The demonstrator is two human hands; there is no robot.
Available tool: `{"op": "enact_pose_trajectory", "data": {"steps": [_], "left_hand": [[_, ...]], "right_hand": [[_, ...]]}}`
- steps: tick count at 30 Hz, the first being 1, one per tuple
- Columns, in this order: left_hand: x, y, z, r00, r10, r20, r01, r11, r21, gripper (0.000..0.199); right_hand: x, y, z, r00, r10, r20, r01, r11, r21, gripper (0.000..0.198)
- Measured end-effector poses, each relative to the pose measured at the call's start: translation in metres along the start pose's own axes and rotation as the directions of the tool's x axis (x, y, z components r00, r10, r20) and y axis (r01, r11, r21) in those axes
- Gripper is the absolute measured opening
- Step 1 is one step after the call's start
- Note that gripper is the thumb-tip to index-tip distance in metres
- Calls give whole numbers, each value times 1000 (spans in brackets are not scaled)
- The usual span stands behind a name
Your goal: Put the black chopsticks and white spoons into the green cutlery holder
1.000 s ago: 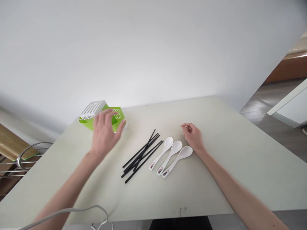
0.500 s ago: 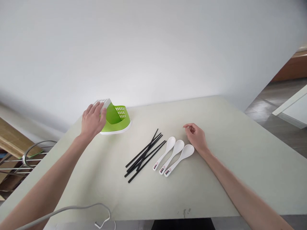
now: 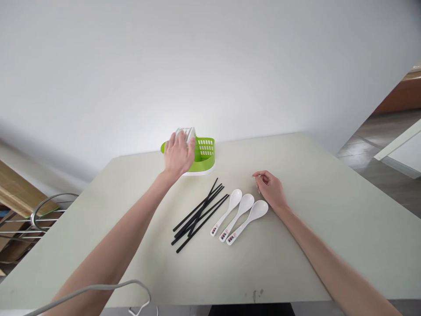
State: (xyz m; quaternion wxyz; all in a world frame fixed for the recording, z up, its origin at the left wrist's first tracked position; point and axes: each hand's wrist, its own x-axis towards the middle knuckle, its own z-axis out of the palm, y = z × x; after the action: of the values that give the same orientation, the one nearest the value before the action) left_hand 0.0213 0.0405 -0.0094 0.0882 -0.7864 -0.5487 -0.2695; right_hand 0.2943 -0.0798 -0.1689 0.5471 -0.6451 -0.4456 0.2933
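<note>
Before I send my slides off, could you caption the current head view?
Left hand on a green-and-white holder, beyond black chopsticks and three white spoons.

The left hand (image 3: pixel 179 154) hides much of the green basket (image 3: pixel 206 165) and part of its white top (image 3: pixel 189 130). The print on the white spoons (image 3: pixel 234 221) is too small to read. Frame edges cut off the metal rack (image 3: pixel 34 215) and grey cable (image 3: pixel 98 287).

Smooth plastic basket (image 3: pixel 204 166) at the left grip (image 3: pixel 178 154); glossy spoons (image 3: pixel 246 202) beside the right grip (image 3: pixel 270 188); matt chopsticks (image 3: pixel 199 215); smooth tabletop (image 3: pixel 292 160)
</note>
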Motion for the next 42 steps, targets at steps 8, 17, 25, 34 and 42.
{"op": "enact_pose_trajectory", "data": {"steps": [8, 17, 25, 34, 42], "left_hand": [[1, 59, 13, 980, 165, 113, -149, 979, -138, 64], [-9, 97, 7, 954, 242, 174, -216, 964, -156, 57], [-23, 100, -5, 930, 311, 194, -270, 939, -211, 58], [-72, 16, -10, 983, 97, -158, -154, 902, -404, 44], [-145, -90, 13, 909, -382, 165, 408, 744, -530, 33]], "right_hand": [[1, 2, 1, 1000, -17, 23, 16, 1000, 2, 20], [1, 6, 0, 1000, -25, 15, 24, 998, 55, 23], [-12, 7, -8, 1000, -12, -16, 14, 995, 103, 26], [-38, 6, -27, 999, 14, 44, -17, 997, 72, 27], [-107, 7, -68, 994, 72, 78, -71, 997, -15, 36]]}}
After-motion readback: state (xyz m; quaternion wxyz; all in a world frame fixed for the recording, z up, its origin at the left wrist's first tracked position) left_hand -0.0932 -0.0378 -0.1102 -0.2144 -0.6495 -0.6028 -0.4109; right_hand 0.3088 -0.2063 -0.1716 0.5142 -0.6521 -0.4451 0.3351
